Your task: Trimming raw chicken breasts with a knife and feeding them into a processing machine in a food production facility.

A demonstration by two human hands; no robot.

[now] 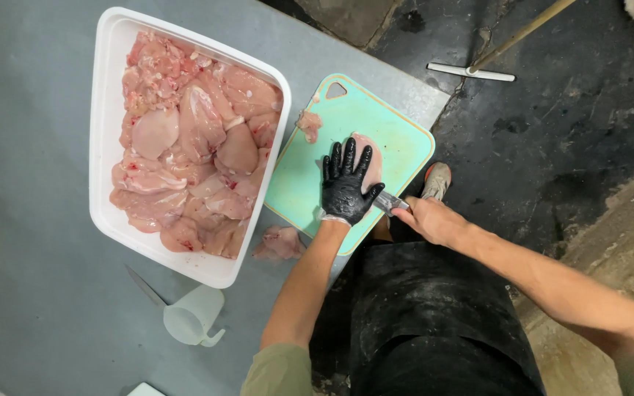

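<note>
Black apron (434, 315) fills the lower frame, nearest the viewer. Left hand (346, 187), in a black glove, lies flat with fingers spread on a pale raw chicken fillet (373, 158), pinning it to the mint-green plastic cutting board (354, 147). Right hand (428, 218), bare, is closed round the handle of a steel knife (389, 202); most of the blade is hidden under the glove. White rectangular tray (108, 147) beside the board is heaped with raw chicken pieces (192, 147). One scrap (308, 125) rests on the board, another (279, 243) on the grey table (38, 293). Clear plastic jug (192, 315) lies tipped beside a second blade (144, 286), partly hidden. Dark, stained floor (552, 132) bears a squeegee (478, 70), its handle cut off.
</note>
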